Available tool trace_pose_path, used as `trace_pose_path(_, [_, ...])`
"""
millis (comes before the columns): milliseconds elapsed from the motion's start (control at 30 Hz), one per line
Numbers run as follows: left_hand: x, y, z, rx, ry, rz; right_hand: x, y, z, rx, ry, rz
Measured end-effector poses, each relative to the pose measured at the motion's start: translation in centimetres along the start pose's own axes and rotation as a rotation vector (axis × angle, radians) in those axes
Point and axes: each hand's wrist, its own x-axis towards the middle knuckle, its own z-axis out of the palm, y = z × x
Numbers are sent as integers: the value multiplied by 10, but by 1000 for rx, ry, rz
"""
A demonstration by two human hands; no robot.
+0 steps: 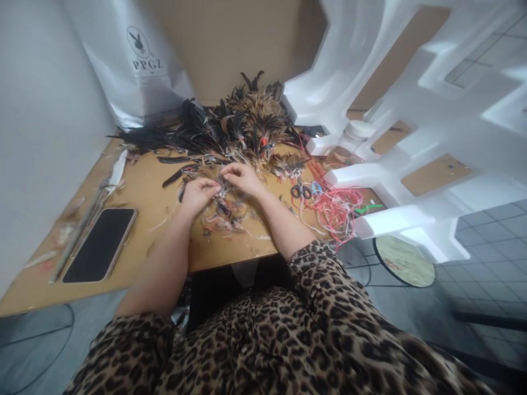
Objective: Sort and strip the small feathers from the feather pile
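Observation:
My left hand [200, 195] is closed in a pinch, its thumb and fingertips together just above a loose scatter of feathers [224, 211]. Close beside it, my right hand [244, 179] also pinches, with its fingertips a little farther from my body. Whatever sits between the fingertips is too small and blurred to name. Beyond both hands lies a large heap of brown and black feathers [257, 112]. Longer black feathers [152, 138] spread out to the left of that heap. A few dark feathers lie singly near my left hand.
On the left of the wooden table [160, 241] lies a phone [100, 245]. To the right are black-handled scissors [301, 191] and tangled pink and white ribbon [335, 206]. White foam packing [395, 219] overhangs the right edge. A silver bag [140, 71] stands at the back left.

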Motion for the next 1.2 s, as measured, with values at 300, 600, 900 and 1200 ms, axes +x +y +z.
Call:
trace_pose_path(300, [-6, 11, 0, -9, 5, -6, -4, -2, -5, -286, -137, -213])
trace_pose_path(600, [-4, 7, -3, 46, -10, 32, -7, 0, -4, -528, -195, -263])
trace_pose_path(900, [-7, 12, -2, 72, -18, 13, -5, 2, -5, -514, -146, -216])
trace_pose_path(1200, [-5, 8, -3, 46, -41, 23, -3, 5, -3, -419, -168, -212])
